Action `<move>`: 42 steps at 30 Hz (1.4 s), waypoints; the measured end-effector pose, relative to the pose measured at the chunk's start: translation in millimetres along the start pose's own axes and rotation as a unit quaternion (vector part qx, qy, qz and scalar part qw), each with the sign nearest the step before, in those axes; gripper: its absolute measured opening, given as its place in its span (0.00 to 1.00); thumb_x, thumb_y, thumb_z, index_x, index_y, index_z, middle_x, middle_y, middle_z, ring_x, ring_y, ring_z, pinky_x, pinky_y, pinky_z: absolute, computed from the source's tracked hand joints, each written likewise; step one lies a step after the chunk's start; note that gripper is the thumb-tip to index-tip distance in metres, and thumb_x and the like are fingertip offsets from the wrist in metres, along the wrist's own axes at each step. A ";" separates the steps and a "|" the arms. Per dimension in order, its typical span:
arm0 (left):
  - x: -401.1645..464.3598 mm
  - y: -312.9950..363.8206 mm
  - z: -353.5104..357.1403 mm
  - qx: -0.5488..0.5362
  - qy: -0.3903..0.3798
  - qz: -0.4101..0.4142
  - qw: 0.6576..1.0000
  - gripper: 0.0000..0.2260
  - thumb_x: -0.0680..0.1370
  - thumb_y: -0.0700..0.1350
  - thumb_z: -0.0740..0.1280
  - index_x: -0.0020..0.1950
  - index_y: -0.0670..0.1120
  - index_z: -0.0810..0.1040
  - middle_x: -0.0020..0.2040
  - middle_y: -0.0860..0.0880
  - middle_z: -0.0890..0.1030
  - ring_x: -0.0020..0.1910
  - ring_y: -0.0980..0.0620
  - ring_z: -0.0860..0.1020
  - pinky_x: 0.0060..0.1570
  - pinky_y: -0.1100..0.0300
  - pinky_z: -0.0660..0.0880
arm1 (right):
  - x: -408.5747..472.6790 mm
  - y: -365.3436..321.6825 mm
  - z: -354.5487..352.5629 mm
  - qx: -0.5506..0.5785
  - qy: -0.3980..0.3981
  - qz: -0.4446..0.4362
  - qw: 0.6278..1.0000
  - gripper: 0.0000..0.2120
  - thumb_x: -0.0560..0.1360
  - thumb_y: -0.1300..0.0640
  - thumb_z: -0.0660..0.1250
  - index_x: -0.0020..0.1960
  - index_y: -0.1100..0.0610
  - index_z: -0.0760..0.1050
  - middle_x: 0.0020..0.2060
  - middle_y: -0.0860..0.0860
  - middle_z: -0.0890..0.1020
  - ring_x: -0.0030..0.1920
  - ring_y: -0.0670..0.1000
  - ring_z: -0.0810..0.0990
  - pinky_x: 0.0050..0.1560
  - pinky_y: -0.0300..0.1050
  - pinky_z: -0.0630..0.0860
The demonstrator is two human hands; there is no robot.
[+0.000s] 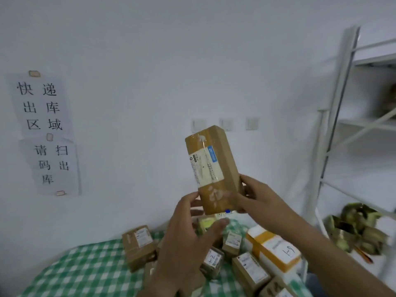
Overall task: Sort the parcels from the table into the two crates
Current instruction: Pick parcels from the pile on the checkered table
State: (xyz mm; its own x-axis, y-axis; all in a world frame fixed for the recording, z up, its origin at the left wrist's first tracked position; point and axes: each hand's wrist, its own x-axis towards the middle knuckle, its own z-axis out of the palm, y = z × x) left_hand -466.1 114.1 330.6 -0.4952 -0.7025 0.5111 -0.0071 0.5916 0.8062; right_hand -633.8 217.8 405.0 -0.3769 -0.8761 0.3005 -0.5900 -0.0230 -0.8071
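Note:
A tall brown cardboard parcel (212, 168) with a white shipping label is held upright in front of the wall, well above the table. My right hand (255, 197) grips its lower right side, fingers curled round the edge. My left hand (188, 236) is just below and left of the parcel, fingers loosely spread, fingertips close to its lower left corner; I cannot tell if they touch. Below, several parcels lie on the green checked table (85, 269): a brown box (139, 246), a small box marked 1-2 (212, 262), a white and orange box marked 1-9 (275, 249). No crate is in view.
Paper signs with Chinese characters (42, 108) are taped to the white wall at left. A white metal shelving rack (351, 125) stands at right, with crumpled packaging (360, 228) on its low shelf. Wall switches (225, 124) sit behind the held parcel.

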 end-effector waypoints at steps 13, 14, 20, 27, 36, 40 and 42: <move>115.6 159.5 -34.5 0.054 -0.036 0.315 0.947 0.45 0.69 0.58 0.78 0.81 0.65 0.57 0.77 0.66 0.64 0.68 0.68 0.72 0.55 0.72 0.73 | -68.7 -84.5 -199.5 -0.025 -0.002 -0.073 0.997 0.17 0.76 0.42 0.64 0.64 0.35 0.79 0.56 0.46 0.85 0.56 0.49 0.84 0.56 0.47 0.78; 114.5 166.6 -32.3 0.063 -0.054 0.331 0.940 0.46 0.69 0.59 0.78 0.81 0.65 0.58 0.77 0.67 0.64 0.69 0.68 0.71 0.56 0.71 0.73 | -74.2 -86.8 -207.5 -0.030 -0.005 -0.073 0.997 0.15 0.77 0.42 0.63 0.62 0.36 0.80 0.55 0.47 0.86 0.55 0.49 0.84 0.56 0.48 0.78; 97.7 188.2 -17.0 0.037 -0.127 0.380 0.916 0.43 0.68 0.56 0.81 0.79 0.58 0.65 0.75 0.63 0.72 0.74 0.60 0.71 0.60 0.61 0.75 | -98.5 -91.1 -239.8 -0.040 -0.004 -0.079 0.996 0.13 0.78 0.41 0.64 0.58 0.41 0.83 0.52 0.49 0.85 0.54 0.52 0.84 0.54 0.48 0.79; 85.8 203.9 -7.7 -0.039 -0.161 0.378 0.911 0.39 0.65 0.55 0.82 0.73 0.57 0.69 0.72 0.54 0.77 0.73 0.50 0.74 0.64 0.63 0.76 | -109.9 -90.0 -247.6 -0.006 0.083 -0.111 0.990 0.20 0.74 0.33 0.63 0.51 0.45 0.84 0.44 0.48 0.84 0.45 0.49 0.83 0.49 0.41 0.81; 73.4 227.5 6.1 -0.188 -0.138 0.223 0.947 0.29 0.66 0.55 0.78 0.66 0.49 0.81 0.61 0.48 0.85 0.60 0.48 0.83 0.53 0.54 0.82 | -121.6 -89.1 -255.0 0.129 0.140 -0.120 0.974 0.34 0.64 0.22 0.67 0.57 0.44 0.84 0.57 0.49 0.86 0.53 0.56 0.86 0.43 0.47 0.83; 71.5 233.9 11.0 -0.214 -0.149 0.144 0.955 0.24 0.69 0.61 0.75 0.59 0.50 0.86 0.58 0.45 0.86 0.55 0.47 0.85 0.49 0.57 0.82 | -127.0 -79.7 -257.4 0.133 0.121 -0.143 0.973 0.30 0.63 0.24 0.71 0.58 0.41 0.83 0.55 0.50 0.85 0.53 0.59 0.86 0.44 0.48 0.83; 71.3 235.9 15.2 -0.206 -0.152 0.117 0.960 0.24 0.68 0.64 0.74 0.58 0.51 0.87 0.58 0.45 0.87 0.57 0.44 0.85 0.51 0.52 0.82 | -127.3 -76.5 -259.2 0.125 0.138 -0.141 0.972 0.35 0.63 0.25 0.72 0.63 0.44 0.80 0.55 0.51 0.85 0.53 0.59 0.86 0.44 0.47 0.83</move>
State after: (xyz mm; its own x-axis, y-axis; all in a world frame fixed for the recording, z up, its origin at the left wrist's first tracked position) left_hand -516.4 209.6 552.7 -0.6722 -0.3845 0.6327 0.4487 0.4681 0.7613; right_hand -725.7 455.9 560.2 -0.4225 -0.6561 0.6252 -0.5196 -0.3899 -0.7603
